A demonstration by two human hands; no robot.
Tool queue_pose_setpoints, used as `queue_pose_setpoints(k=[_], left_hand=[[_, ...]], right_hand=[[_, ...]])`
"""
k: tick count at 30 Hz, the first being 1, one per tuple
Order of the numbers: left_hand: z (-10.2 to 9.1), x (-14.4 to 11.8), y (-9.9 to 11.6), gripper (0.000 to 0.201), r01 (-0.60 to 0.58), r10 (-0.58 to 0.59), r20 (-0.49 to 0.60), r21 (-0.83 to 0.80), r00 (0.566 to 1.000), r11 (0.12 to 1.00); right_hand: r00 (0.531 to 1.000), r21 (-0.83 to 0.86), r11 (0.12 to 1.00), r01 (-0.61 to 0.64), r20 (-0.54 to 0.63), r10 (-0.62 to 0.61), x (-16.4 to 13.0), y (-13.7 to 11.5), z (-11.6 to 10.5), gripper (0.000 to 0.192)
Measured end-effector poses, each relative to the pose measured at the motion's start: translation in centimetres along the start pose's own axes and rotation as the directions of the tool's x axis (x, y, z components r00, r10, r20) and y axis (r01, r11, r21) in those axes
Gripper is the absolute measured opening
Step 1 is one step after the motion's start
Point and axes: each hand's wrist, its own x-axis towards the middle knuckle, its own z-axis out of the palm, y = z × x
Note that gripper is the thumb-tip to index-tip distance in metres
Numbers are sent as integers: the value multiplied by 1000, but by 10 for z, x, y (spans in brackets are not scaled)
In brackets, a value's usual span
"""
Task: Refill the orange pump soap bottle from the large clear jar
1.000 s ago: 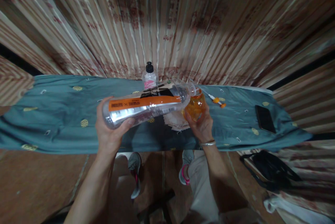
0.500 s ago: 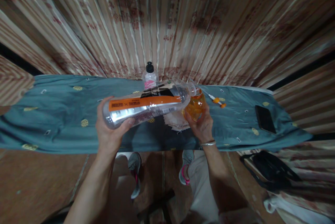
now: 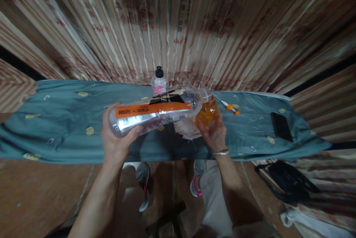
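Note:
My left hand [image 3: 118, 134] is wrapped round the base of a large clear plastic bottle [image 3: 155, 110] with an orange and black label. The bottle lies nearly level, its neck tilted slightly up to the right. In my right hand [image 3: 215, 132] is a small orange transparent container [image 3: 207, 113], its fingers closed round the side. The bottle's mouth meets the container's top; whether liquid passes between them I cannot make out. Beneath the container lies a crumpled whitish cloth or tissue [image 3: 186, 128], partly hidden. A small clear bottle with a black cap [image 3: 159, 82] stands behind the large bottle.
A syringe-like white and orange tool [image 3: 230, 108] lies right of my right hand. Farther right rests a black phone [image 3: 282, 126] on the green patterned cloth [image 3: 69, 119] covering the narrow table. Striped curtains [image 3: 172, 26] hang behind. A black bag [image 3: 289, 180] sits low at right.
Almost nothing differs. Both hands keep their hold, and the large bottle and orange container stay together in the same place.

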Motion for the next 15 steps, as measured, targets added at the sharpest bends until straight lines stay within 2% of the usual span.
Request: queue_pose_setpoints(k=[11,15], left_hand=[[0,0,-1,82,-30,30,-10,6,999,1000],[-1,0,-1,78,-33,33,-3,24,999,999]], right_hand=[[1000,7,1000,-20,11,20,2,-3,-2,73],[999,27,999,-31,26,30,3,-5,-3,72]])
